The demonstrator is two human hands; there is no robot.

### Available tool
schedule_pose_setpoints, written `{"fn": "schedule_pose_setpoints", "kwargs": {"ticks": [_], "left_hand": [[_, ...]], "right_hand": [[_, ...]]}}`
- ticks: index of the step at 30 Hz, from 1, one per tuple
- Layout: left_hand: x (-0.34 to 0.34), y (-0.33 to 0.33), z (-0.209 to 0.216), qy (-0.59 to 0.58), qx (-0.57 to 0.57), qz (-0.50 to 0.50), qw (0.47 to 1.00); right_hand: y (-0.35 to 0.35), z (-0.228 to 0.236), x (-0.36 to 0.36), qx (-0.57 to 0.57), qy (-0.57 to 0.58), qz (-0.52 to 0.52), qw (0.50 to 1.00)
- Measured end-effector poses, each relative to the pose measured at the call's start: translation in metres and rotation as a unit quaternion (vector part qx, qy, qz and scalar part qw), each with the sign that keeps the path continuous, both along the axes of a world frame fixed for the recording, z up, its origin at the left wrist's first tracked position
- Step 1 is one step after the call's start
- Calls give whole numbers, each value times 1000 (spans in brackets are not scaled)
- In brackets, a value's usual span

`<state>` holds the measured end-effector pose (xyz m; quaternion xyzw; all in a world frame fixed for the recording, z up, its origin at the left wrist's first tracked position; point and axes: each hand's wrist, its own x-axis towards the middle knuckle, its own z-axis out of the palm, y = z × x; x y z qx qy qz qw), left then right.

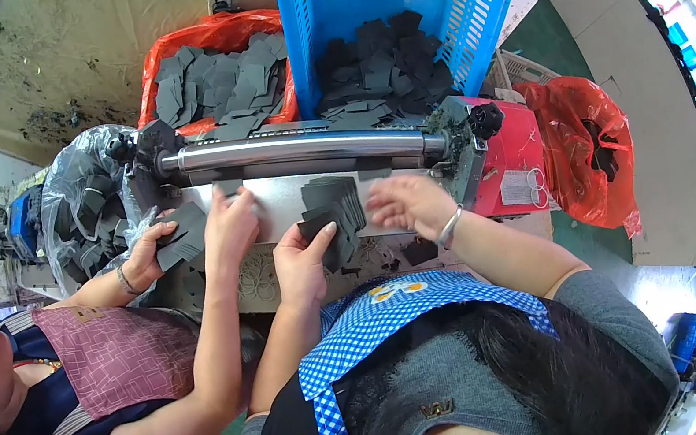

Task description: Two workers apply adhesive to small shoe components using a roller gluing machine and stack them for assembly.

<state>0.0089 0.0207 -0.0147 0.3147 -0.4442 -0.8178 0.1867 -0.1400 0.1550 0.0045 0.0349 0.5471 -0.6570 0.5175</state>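
My left hand (305, 264) grips a fanned stack of thin dark grey sheet pieces (334, 203), thumb across the front one. To the right of the stack is my right hand (414, 208), its fingers apart and slightly blurred, with nothing visible in them. Just beyond those fingertips, a dark piece (374, 166) lies at the lower side of a shiny steel roller (294, 148). The roller spans a machine with a flat metal feed plate (279, 200), and both my hands are on its near side.
At my left, a co-worker's hand (229, 225) puts a piece to the roller; their other hand (144, 255) holds more. Behind the roller stand a red-bag-lined container (148, 90) and a blue crate (300, 37), both with grey pieces. A red bag (574, 177) hangs right; a clear bag (60, 191) sits left.
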Motion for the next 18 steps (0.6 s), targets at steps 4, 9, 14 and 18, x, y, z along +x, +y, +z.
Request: {"fn": "schedule_pose_setpoints", "kwargs": {"ticks": [4, 9, 14, 18], "left_hand": [[-3, 5, 4, 19, 48, -18, 999], [-1, 4, 2, 16, 68, -17, 997], [0, 0, 2, 15, 49, -1, 999], [-1, 0, -1, 8, 6, -6, 1000]], "right_hand": [[-3, 0, 13, 16, 15, 134, 991], [-3, 6, 11, 35, -40, 93, 994], [1, -8, -15, 79, -17, -84, 993], [-4, 3, 7, 34, 11, 30, 999]]}}
